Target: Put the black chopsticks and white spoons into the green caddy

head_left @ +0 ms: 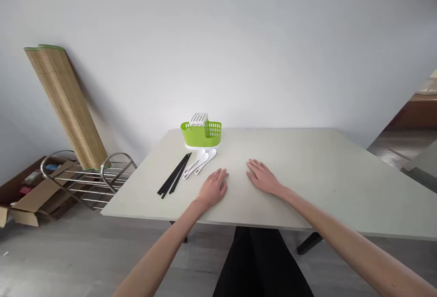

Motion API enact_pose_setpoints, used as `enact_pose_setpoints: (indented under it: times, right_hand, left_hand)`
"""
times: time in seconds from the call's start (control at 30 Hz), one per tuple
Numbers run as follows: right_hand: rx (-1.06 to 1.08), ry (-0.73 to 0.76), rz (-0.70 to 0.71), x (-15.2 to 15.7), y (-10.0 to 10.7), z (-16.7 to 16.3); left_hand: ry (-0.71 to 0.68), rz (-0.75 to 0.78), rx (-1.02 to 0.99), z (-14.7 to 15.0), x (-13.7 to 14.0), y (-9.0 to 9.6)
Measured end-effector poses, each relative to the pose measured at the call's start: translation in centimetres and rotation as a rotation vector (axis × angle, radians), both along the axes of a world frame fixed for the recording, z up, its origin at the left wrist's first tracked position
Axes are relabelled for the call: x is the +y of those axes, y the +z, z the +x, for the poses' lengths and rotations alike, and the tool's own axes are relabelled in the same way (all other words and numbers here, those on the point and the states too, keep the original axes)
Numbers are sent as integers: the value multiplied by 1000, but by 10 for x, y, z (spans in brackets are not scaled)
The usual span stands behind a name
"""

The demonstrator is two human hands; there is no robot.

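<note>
My left hand (212, 187) lies flat on the pale table (327, 174), fingers stretched out and holding nothing. Just beyond its fingertips are three white spoons (201, 159), with dark marks on their handle ends. To their left, several black chopsticks (175, 175) lie side by side at a slant. Behind the spoons stands a green utensil basket (201, 138) with lattice sides, a white slotted insert (198, 120) and a white base. My right hand (262, 177) also rests palm down on the tabletop, open, apart from every object.
A rolled bamboo mat (66, 105) leans against the wall on the left, its foot on a metal rack (92, 181) on the floor. An open cardboard box (41, 192) sits beside the rack. The table's back edge meets the wall.
</note>
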State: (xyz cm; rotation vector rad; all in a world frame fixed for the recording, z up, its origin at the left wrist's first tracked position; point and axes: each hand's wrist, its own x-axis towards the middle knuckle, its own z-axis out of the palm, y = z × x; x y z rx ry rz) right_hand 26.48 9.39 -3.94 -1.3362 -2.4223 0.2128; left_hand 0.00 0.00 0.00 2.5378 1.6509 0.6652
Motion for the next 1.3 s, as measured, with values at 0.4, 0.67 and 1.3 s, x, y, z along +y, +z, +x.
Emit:
enact_pose_setpoints:
  times: [0.4,0.67,1.3]
  right_hand:
    - [-54,8,11,-17,1,7]
    - [-78,-7,-72,-32,18,5]
    - [-126,-42,-122,-53,29,-1]
  left_hand:
    - [19,-4,45,0,-1,1]
    - [9,-7,34,0,1,3]
    - [-211,-172,-428,72,15,10]
